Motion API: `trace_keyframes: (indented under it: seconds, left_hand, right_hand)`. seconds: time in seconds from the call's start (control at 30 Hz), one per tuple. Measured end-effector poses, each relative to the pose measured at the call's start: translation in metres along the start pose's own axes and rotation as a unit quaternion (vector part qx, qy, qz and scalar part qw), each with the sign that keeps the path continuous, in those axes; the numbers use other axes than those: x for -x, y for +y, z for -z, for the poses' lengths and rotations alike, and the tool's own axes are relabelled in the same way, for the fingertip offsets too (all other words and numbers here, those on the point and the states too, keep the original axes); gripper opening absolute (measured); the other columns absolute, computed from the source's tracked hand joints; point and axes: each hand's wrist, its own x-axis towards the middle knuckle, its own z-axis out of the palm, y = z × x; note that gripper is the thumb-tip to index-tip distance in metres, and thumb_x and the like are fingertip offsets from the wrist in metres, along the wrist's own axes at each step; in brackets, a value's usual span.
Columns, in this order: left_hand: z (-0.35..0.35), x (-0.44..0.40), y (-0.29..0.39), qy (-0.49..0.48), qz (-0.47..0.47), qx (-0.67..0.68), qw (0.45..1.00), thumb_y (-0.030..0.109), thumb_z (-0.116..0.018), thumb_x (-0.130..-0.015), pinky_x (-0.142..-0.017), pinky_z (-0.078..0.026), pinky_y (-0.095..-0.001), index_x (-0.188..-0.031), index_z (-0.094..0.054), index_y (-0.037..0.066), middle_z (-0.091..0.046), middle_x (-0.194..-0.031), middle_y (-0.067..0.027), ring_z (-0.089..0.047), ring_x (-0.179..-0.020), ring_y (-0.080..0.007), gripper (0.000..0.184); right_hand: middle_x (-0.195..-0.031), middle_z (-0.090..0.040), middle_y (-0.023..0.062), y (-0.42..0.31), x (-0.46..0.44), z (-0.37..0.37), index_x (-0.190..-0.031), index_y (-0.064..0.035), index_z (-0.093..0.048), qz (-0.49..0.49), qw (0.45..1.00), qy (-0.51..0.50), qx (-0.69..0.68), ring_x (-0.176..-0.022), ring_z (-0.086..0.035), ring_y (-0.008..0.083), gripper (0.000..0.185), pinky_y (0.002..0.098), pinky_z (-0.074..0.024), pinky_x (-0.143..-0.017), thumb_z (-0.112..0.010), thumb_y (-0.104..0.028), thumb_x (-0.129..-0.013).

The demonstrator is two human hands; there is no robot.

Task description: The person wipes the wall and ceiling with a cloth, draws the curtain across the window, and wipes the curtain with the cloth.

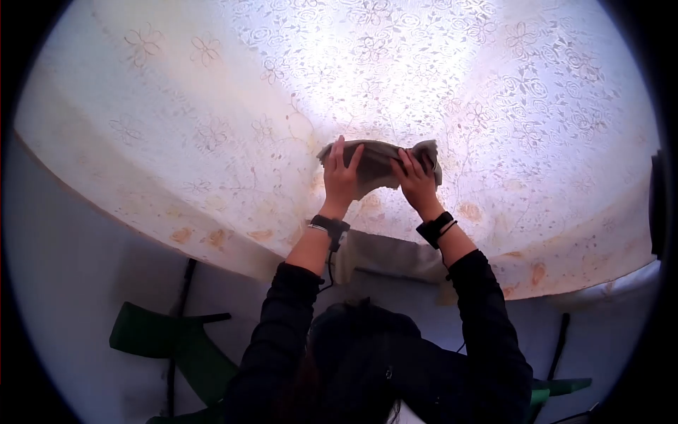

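Note:
A grey-brown cloth (pixel 374 162), folded and crumpled at its right end, lies on the patterned tablecloth (pixel 212 134) in the middle of the view. My left hand (pixel 341 175) rests on the cloth's left part with its fingers spread. On the right part lies my right hand (pixel 417 182), fingers apart over the folds near the bunched end. Both hands have dark bands at the wrists. What is under the cloth cannot be seen.
A grey-brown piece of fabric (pixel 395 256) hangs at the table's near edge, below my wrists. Green chair parts (pixel 145 330) show at the lower left, and another green piece (pixel 565 386) at the lower right. A dark object (pixel 657 205) stands at the far right edge.

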Motion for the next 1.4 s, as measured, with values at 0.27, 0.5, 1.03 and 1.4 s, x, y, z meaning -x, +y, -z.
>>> trace_keyframes:
  seconds: [0.27,0.5,1.03,1.4]
  left_hand:
    - [-0.003,0.006,-0.023,-0.100,-0.010,0.079,0.992,0.011,-0.059,-0.063,-0.060,-0.042,-0.0346,-0.110,-0.049,0.015,-0.046,-0.077,-0.0078,-0.049,-0.073,-0.0249,0.048]
    - [-0.024,0.114,-0.029,-0.249,0.049,0.108,0.961,0.000,-0.048,-0.067,-0.064,-0.043,-0.0371,-0.093,-0.062,0.019,-0.050,-0.073,-0.0083,-0.051,-0.074,-0.0268,0.035]
    - [-0.060,0.093,-0.010,-0.125,0.156,0.015,0.980,0.005,-0.053,-0.065,-0.071,-0.038,-0.0344,-0.079,-0.062,0.008,-0.047,-0.084,-0.0085,-0.046,-0.082,-0.0241,0.017]
    - [-0.094,0.157,-0.005,-0.268,0.117,-0.012,0.956,0.013,-0.060,-0.058,-0.083,-0.035,-0.0409,-0.117,-0.046,0.007,-0.041,-0.104,-0.0184,-0.039,-0.097,-0.0347,0.061]
  right_hand:
    - [-0.096,-0.053,0.0062,-0.003,0.010,-0.009,-0.089,-0.0081,-0.055,-0.010,0.996,-0.045,-0.078,-0.087,-0.052,0.0201,0.022,0.0345,-0.0412,-0.072,-0.050,-0.007,-0.068]
    - [-0.080,-0.052,0.0041,-0.042,0.098,-0.026,-0.079,-0.0114,-0.057,-0.115,0.952,-0.156,-0.237,-0.082,-0.051,0.0216,0.017,0.0393,-0.0358,-0.078,-0.056,-0.004,-0.063]
    - [-0.081,-0.051,0.0065,-0.076,0.115,-0.081,-0.078,-0.0068,-0.058,-0.200,0.957,-0.123,-0.170,-0.079,-0.049,0.0243,0.015,0.0350,-0.0373,-0.072,-0.056,-0.007,-0.064]
    - [-0.085,-0.049,0.0110,-0.071,0.133,-0.085,-0.086,-0.0064,-0.059,-0.254,0.943,-0.179,-0.119,-0.083,-0.047,0.0263,0.023,0.0360,-0.0369,-0.074,-0.050,-0.008,-0.065]
